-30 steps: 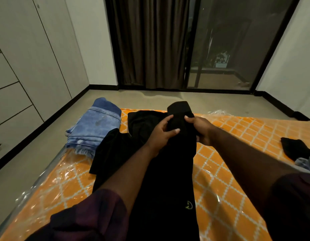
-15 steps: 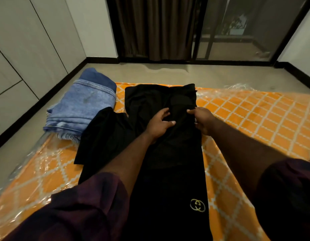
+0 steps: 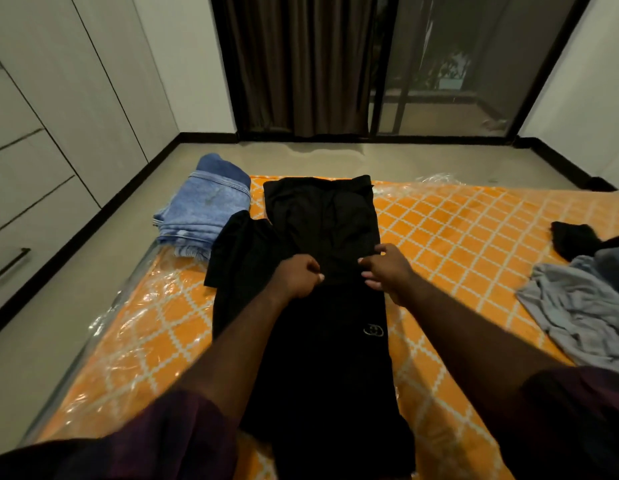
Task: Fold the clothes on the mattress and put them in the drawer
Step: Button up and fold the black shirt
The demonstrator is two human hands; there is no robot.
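Black garment (image 3: 322, 306) lies lengthwise on the orange mattress (image 3: 457, 237); its near end runs out of frame (fold edges lost in the dark cloth). Left hand (image 3: 296, 277) and right hand (image 3: 384, 268) rest on its middle, fingers curled and pinching the fabric. Folded jeans (image 3: 204, 213) at far left. Crumpled grey cloth (image 3: 578, 313), partly cut off, right. Drawer fronts (image 3: 27, 216) shut.

hands (image 3: 339, 275) pinching black garment (image 3: 325, 341), orange mattress (image 3: 474, 237), folded jeans (image 3: 206, 213)
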